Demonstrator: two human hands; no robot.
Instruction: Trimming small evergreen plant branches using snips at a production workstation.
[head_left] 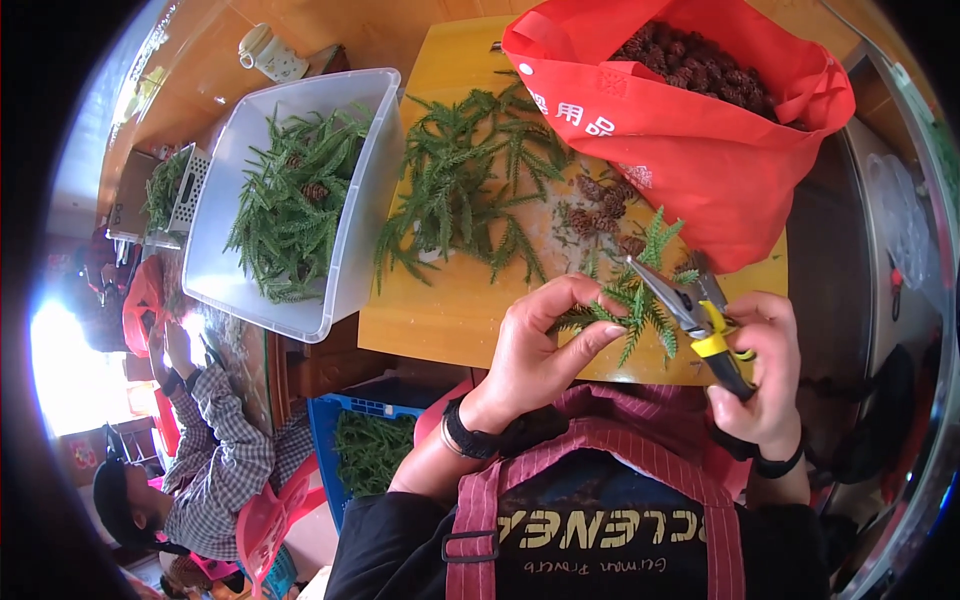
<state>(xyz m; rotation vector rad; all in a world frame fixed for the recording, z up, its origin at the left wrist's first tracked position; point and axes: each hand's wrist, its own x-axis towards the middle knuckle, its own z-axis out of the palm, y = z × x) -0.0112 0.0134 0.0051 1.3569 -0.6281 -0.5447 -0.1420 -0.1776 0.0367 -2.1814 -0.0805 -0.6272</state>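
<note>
My left hand (550,345) pinches a green artificial fir sprig (640,300) between thumb and fingers over the near edge of the yellow table (425,325). My right hand (765,370) is wrapped round long-nose pliers (690,315) with yellow and black handles. The jaws point up and left, right at the sprig; whether they grip its stem or a wire I cannot tell. Just beyond, several brown pine cones (600,212) lie on the table. A loose heap of green sprigs (450,165) spreads to their left.
A red fabric bag (690,190) full of pine cones stands at the far right. To the left is a clear plastic bin (372,200) of sprigs, with a blue crate (325,415) of greenery below. Another person (215,480) sits farther left. A lidded cup (272,55) stands behind.
</note>
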